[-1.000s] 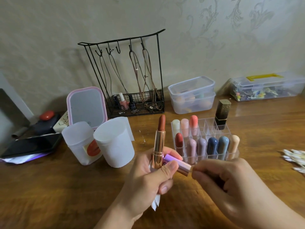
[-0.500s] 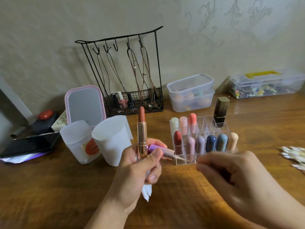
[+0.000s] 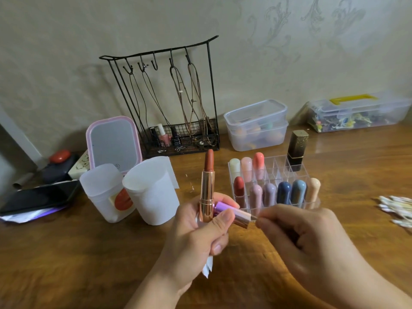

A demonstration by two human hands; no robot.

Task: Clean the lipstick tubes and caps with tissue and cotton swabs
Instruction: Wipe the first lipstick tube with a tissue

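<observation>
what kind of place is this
Probably a home dressing table: a pink-framed mirror, a wire jewellery stand hung with necklaces, and a clear organiser of lipsticks on a wooden tabletop against a papered wall.

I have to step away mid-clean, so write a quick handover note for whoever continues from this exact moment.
Left hand: grips the open lipstick upright, its purple cap lying sideways under the thumb, and tissue poking out below the palm.
Right hand: pinches a cotton swab whose tip is at the cap's open mouth.
Organizer: ten capped lipsticks, several slots free. Spare swabs lie at the far right.
Done: cannot tell.
Left: finish swabbing the cap, wipe the tube, recap, then the rest.
</observation>
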